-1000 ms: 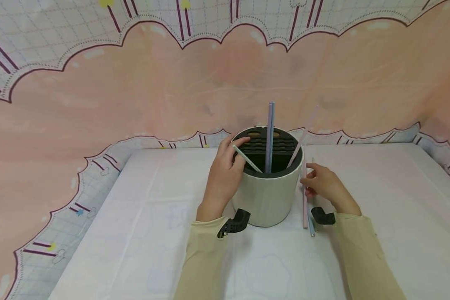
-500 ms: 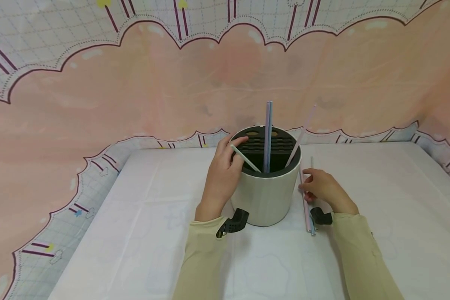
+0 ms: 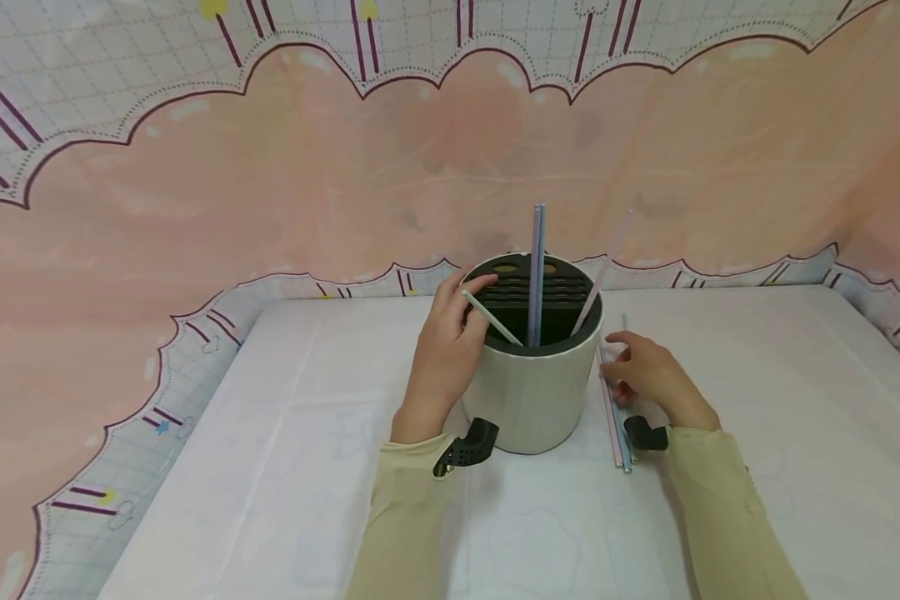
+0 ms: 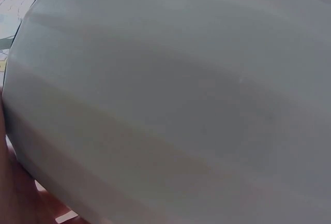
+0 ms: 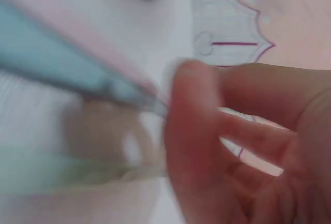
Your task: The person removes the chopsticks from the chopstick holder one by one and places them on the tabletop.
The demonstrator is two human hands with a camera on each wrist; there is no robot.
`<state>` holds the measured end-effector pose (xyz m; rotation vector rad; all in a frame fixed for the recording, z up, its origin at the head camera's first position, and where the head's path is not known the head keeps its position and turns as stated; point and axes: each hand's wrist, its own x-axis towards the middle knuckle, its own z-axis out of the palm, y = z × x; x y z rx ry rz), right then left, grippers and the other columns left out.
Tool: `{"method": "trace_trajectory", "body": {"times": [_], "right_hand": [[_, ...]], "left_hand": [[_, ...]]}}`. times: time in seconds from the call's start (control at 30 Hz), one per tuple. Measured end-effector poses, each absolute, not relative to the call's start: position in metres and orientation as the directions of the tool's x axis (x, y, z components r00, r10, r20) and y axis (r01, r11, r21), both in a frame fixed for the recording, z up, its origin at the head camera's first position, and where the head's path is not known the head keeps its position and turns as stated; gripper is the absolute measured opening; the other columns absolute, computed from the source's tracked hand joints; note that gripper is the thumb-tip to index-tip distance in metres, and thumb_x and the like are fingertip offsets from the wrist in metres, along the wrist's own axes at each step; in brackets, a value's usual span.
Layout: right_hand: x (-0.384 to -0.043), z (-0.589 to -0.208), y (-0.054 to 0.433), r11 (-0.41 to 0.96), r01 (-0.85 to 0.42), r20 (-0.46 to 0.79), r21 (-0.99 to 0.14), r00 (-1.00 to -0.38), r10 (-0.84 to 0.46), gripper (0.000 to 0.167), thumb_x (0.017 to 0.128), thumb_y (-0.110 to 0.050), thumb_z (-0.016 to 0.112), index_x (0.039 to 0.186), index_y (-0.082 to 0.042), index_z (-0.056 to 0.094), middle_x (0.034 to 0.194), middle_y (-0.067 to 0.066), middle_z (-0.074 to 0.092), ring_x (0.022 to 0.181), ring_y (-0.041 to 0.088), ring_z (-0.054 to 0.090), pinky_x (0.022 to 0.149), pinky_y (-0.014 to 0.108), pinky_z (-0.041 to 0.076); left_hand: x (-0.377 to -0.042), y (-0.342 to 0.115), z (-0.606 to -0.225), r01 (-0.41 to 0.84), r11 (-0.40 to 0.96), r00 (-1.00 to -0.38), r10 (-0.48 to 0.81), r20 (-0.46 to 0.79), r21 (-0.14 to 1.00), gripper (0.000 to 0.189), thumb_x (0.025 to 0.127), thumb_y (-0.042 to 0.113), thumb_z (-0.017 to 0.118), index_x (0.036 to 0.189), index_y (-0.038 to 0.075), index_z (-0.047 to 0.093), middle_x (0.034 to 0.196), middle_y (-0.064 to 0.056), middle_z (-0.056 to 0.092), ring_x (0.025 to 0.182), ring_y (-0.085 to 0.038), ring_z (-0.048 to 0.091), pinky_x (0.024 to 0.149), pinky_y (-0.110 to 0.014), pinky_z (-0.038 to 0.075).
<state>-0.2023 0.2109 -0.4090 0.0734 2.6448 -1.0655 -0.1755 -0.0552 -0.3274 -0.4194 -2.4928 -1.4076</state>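
Observation:
In the head view a white ribbed utensil holder [image 3: 528, 400] with a black slotted top stands upright on the table. My left hand [image 3: 446, 350] grips its left side, with fingers over the rim; its pale wall fills the left wrist view. Several straws stand in it: a purple-blue pair [image 3: 536, 275], a leaning pink one [image 3: 588, 304] and a pale green one [image 3: 492, 317] by my left hand. Right of the holder, my right hand [image 3: 656, 375] pinches a pink straw [image 3: 612, 421] and a blue straw [image 5: 57, 53]. A pale green straw [image 5: 31, 172] lies beside them in the right wrist view.
A white cloth covers the table [image 3: 307, 500]. Behind it hangs a peach backdrop [image 3: 307, 183] with cloud outlines. Each wrist carries a black camera mount, the left [image 3: 468, 446] close to the holder's front.
My right hand has shifted down slightly, and the pink straw has turned so its lower end lies nearer the blue one. My left hand and the holder have stayed put.

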Motion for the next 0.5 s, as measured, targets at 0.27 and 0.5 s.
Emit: {"method": "trace_trajectory", "body": {"times": [0.27,0.5], "right_hand": [[-0.202,-0.399,0.203,0.507,-0.088,0.126,-0.857,-0.991,0.041,0.046,0.091,-0.035,0.045,0.132,-0.014,0.039,0.093,0.017,0.052,0.060,0.020,0.057,0.058,0.030,0.049],[-0.197,-0.386,0.190,0.308,-0.313,0.361,-0.898,-0.925,0.114,0.034,0.091,-0.024,0.048,0.123,-0.012,0.052,0.099,0.003,0.058,0.082,0.014,0.058,0.074,0.020,0.046]], "left_hand": [[-0.177,-0.055,-0.329,0.370,0.501,-0.926,0.130,0.355,0.782,0.045,0.086,0.018,0.032,0.125,0.032,0.049,0.140,0.016,0.023,0.119,-0.008,0.037,0.071,-0.035,0.034],[-0.177,-0.055,-0.329,0.373,0.500,-0.924,0.127,0.360,0.782,0.045,0.086,0.018,0.032,0.125,0.033,0.049,0.140,0.015,0.024,0.123,-0.009,0.032,0.074,-0.036,0.034]]}}
